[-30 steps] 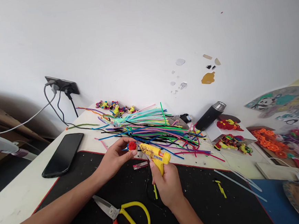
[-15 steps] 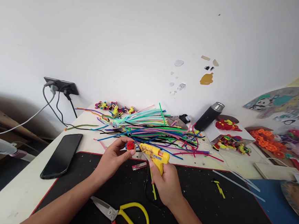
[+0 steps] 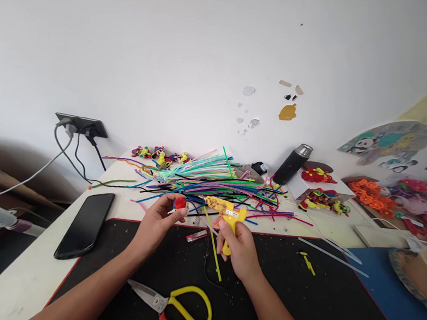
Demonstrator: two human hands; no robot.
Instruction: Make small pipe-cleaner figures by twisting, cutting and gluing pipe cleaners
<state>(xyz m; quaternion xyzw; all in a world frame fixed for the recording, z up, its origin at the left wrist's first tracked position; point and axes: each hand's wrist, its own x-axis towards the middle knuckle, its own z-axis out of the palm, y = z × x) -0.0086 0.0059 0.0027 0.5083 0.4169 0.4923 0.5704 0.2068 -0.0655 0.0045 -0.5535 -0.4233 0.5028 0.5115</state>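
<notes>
Between the thumb and fingers of my left hand (image 3: 158,221) is a small red fuzzy piece (image 3: 180,203) that looks wound from pipe cleaner, with a bit of blue at its edge. My right hand (image 3: 240,249) is wrapped round the handle of a yellow glue gun (image 3: 223,211), stained brown near its front. Its nozzle points left toward the red piece, a short gap away. Under the hands, a lighter (image 3: 197,236) and a yellow-green pipe cleaner (image 3: 216,258) lie on the black mat (image 3: 282,278). Scissors (image 3: 169,306) with one yellow and one red handle rest nearer to me.
A heap of coloured pipe cleaners (image 3: 200,176) lies behind the hands. To the left is a black phone (image 3: 84,225); a dark flask (image 3: 293,164) leans at the right. Clear glue sticks (image 3: 334,258) lie at the mat's right edge. Small pipe-cleaner figures (image 3: 159,154) sit by the wall.
The glue gun has drawn back a little from the red piece and tilted, its nozzle now higher. My left hand still holds the red piece. The whole view has shifted slightly.
</notes>
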